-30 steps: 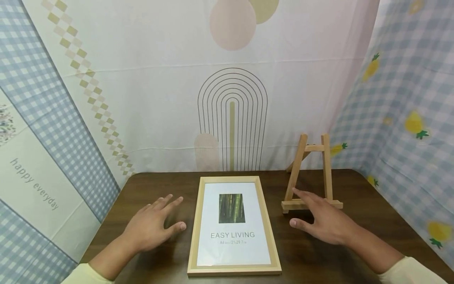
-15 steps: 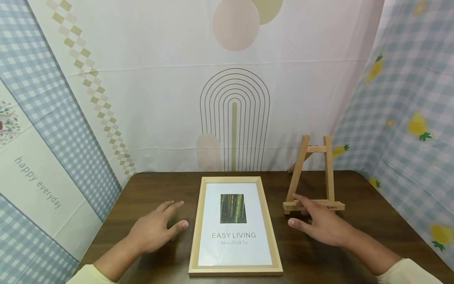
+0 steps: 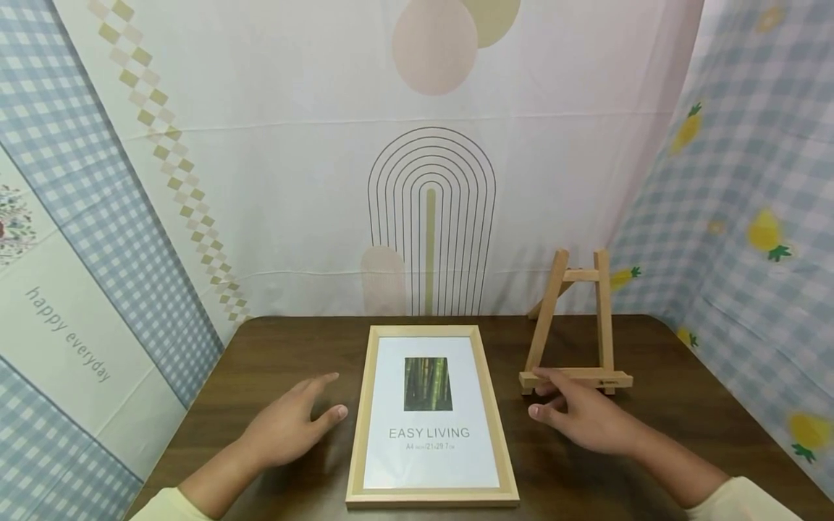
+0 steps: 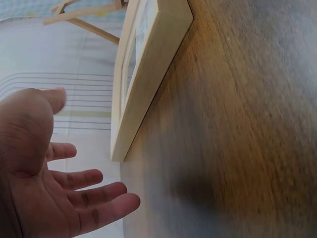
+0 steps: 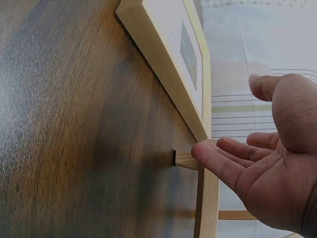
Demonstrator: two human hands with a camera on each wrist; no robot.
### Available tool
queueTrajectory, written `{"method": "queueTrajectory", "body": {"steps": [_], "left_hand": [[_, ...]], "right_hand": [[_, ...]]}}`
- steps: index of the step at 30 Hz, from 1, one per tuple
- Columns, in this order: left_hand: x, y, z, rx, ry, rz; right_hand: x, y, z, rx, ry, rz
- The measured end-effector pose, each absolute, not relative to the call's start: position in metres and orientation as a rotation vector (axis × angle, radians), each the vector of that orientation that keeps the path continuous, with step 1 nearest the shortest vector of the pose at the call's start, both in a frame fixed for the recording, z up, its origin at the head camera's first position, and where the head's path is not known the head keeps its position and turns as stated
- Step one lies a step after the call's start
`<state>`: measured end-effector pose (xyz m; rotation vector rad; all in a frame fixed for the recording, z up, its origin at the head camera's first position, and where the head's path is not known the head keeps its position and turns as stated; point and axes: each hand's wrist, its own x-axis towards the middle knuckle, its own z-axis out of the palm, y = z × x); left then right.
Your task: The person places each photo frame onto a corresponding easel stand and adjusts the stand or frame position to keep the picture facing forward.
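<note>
A picture frame with a pale wooden border lies flat on the table, its white sheet showing a bamboo photo and the words "EASY LIVING". To its left my left hand hovers above the table with fingers loosely bent, holding nothing. On the other side, my right hand is held in front of a small wooden easel, with its palm toward the frame and its fingers partly bent. Both palms are bare in the wrist views. Whether the right fingertips touch the easel's ledge, I cannot tell.
The dark wooden table ends at a white printed cloth behind. Checked cloths hang on both sides, one with pineapples at the right. The easel stands upright near the back right.
Both hands have lowered slightly and their fingers have bent more. The right fingers have come down in front of the easel's ledge. Frame and easel stay in place; the view shifted a little.
</note>
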<state>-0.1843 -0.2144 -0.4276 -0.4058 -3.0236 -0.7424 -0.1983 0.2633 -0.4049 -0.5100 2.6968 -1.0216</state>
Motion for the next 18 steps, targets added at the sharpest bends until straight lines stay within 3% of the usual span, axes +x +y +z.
{"method": "queueTrajectory", "body": {"steps": [18], "left_hand": [[-0.181,-0.202,-0.435,-0.417,-3.031,-1.086]], "right_hand": [[-0.196,0.26,-0.416,-0.617,2.474,-1.208]]}}
